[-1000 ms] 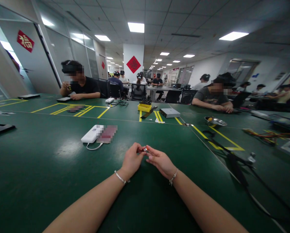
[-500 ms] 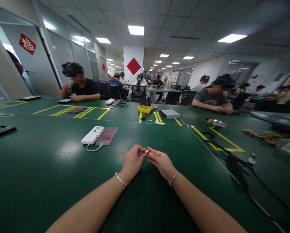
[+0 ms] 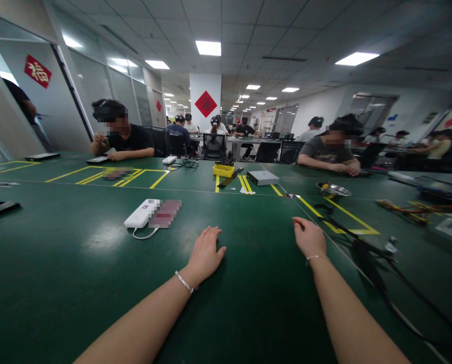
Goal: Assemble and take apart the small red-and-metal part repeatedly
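My left hand (image 3: 206,255) is over the green tabletop (image 3: 248,283), fingers stretched out and thumb apart, with nothing in it. Well to its right, my right hand (image 3: 309,237) has its fingers closed in a pinch. A spot of red shows at those fingertips; what they hold is too small and hidden to make out. Just beyond the right hand, a small dark and shiny piece (image 3: 289,195) lies by the table seam. Left of my left hand are a white power bank (image 3: 139,215) and a blurred-out flat object (image 3: 165,213), joined by a short white cable (image 3: 145,236).
A yellow tray (image 3: 223,170) with black items, a grey box (image 3: 262,177) and a metal bowl (image 3: 337,189) stand farther back. Black cables (image 3: 365,253) run along the right side. Co-workers sit across the table, one at left (image 3: 129,139), another at right (image 3: 324,151).
My hands have come apart from the small shiny thing they both pinched. The left hand has opened; the right has moved right and slightly forward, still pinched.
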Available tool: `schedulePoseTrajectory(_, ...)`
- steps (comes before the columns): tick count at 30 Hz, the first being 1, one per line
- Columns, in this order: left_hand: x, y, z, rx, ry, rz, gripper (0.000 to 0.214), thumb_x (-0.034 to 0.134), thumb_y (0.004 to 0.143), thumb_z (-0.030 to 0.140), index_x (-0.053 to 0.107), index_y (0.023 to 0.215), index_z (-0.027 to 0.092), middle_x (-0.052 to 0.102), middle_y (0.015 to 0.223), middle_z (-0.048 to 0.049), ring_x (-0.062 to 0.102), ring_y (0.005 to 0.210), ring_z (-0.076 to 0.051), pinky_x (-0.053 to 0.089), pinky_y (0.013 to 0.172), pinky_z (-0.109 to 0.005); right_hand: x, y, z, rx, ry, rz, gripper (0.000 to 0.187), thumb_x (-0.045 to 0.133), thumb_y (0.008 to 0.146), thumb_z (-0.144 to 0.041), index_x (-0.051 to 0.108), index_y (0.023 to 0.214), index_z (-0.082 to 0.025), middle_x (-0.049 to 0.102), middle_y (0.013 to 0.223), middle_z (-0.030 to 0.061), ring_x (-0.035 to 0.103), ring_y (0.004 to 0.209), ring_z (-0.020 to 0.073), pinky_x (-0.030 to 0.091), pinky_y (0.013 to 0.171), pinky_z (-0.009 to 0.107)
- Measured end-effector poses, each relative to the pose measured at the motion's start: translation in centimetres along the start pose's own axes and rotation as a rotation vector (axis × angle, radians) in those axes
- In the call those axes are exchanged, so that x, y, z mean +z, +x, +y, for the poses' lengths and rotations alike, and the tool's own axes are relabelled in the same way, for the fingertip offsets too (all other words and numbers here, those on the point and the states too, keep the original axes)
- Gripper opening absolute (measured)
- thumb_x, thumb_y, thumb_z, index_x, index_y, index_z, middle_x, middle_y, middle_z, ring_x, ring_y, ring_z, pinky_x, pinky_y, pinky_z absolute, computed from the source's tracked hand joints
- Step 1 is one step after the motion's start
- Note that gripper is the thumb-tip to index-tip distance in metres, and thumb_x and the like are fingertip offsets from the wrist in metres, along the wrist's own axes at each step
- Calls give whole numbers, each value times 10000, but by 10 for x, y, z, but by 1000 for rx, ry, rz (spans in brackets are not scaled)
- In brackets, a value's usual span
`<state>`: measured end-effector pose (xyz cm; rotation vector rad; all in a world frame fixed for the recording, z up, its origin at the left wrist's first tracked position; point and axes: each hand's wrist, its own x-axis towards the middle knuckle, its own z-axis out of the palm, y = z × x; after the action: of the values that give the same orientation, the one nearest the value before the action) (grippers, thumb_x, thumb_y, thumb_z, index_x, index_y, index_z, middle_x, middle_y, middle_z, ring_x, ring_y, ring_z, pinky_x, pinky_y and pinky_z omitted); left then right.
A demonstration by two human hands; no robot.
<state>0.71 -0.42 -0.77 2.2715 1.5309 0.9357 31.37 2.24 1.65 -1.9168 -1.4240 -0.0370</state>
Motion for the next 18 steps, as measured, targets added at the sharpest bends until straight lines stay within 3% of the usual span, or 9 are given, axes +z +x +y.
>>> schedulePoseTrajectory(4, 1, -1, -2, -13, -56, -86, 384, 520, 708, 250, 473, 1082, 179, 485, 1176, -95, 419, 1102, -245, 302, 948, -387, -2, 6, 44, 217, -130, -39, 325, 390, 713, -314, 578, 945, -186, 621, 853, 85, 551, 753, 222, 386, 623, 320)
schedulePoseTrajectory(11, -4, -3, 3, 43, -24, -121, 283, 527, 693, 233, 528, 974, 201, 556, 1059, -78, 478, 1020, -233, 341, 897, -373, 2, 7, 60, 290, -304, -101, 298, 387, 703, -332, 637, 821, -221, 593, 875, 139, 531, 816, 287, 388, 602, 370)
schedulePoseTrajectory(14, -3, -3, 3, 70, -9, -125, 221, 522, 694, 217, 550, 912, 206, 559, 1061, -73, 479, 1022, -219, 331, 910, -360, 3, 6, 64, 329, -312, -41, 321, 395, 697, -359, 648, 831, -214, 567, 942, 171, 510, 866, 326, 385, 628, 415)
schedulePoseTrajectory(18, -2, -3, 3, 39, -15, -129, 238, 523, 690, 206, 555, 927, 206, 557, 1069, -69, 477, 1025, -216, 324, 917, -359, 4, 4, 52, 304, -272, 169, 448, 378, 722, -363, 515, 1097, -159, 504, 1078, 193, 453, 979, 330, 357, 742, 460)
